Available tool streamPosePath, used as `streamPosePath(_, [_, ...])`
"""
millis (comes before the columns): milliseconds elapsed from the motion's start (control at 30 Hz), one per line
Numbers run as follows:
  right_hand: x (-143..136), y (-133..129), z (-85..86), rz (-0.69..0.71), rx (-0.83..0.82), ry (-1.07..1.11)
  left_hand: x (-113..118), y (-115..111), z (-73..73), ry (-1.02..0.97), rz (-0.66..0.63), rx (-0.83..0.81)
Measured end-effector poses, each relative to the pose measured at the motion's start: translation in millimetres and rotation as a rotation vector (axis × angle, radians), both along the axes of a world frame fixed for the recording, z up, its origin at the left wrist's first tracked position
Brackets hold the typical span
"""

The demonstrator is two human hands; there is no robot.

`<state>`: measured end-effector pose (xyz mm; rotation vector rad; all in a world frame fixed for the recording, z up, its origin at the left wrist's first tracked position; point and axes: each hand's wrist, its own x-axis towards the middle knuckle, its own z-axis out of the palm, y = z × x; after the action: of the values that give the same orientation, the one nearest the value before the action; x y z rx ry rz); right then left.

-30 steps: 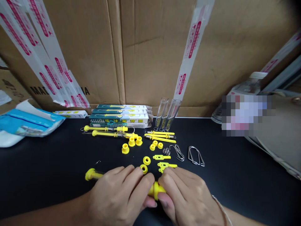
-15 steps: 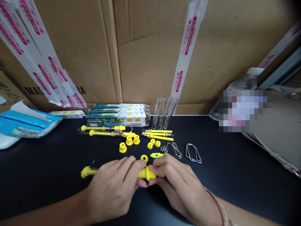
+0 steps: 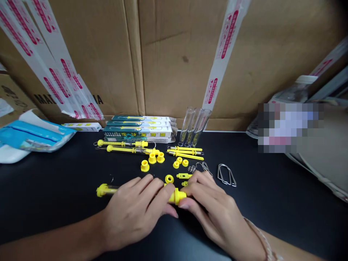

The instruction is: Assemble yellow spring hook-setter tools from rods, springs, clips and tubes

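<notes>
My left hand (image 3: 138, 214) is wrapped over a yellow and clear tube spring scale (image 3: 108, 190), which lies crosswise just above the table. The scale's ridged left cap and a thin metal hook stick out past that hand. On the other end, the thumb and fingertips of my right hand (image 3: 214, 210) close around the yellow end cap (image 3: 179, 196). Most of the tube is hidden under my left palm. Just beyond lie a yellow ring (image 3: 169, 179) and a flat yellow piece (image 3: 184, 176), partly behind my right fingers.
Behind are two spring scales (image 3: 125, 149), yellow collars (image 3: 145, 166), yellow slides (image 3: 187, 156), springs (image 3: 191, 169), wire hooks (image 3: 206, 167) and metal loops (image 3: 226, 175). Clear tubes (image 3: 194, 127) stand beside stacked boxes (image 3: 138, 129). A bottle (image 3: 296, 88) and bag (image 3: 323, 156) are right; a blue packet (image 3: 40, 132) is left.
The view has shifted, so things appear moved slightly right and up. My right fingers have slid back toward the cap's tip, uncovering more of it. My left thumb is now stretched lower.
</notes>
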<state>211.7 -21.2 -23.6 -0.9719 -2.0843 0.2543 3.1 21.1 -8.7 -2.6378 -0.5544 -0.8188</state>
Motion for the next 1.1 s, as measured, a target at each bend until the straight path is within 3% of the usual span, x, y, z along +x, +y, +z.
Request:
streamPosePath(133, [-2.5, -0.6, -0.7, 0.008, 0.027, 0.022, -0.7, -0.3, -3.2, 0.009, -0.007, -0.013])
streamPosePath(333, [-0.3, -2.0, -2.7, 0.008, 0.233, -0.087, -0.2, -0.7, -2.5, -0.071, -0.016, -0.075])
streamPosePath(667, [0.9, -0.2, 4.5, 0.131, -0.06, 0.225, -0.8, -1.0, -1.6, -0.065, -0.004, -0.074])
streamPosePath(1100, [0.3, 1.6, 1.5, 0.017, 0.025, 0.167, 0.1, 2.4, -3.5, -0.059, 0.026, -0.114])
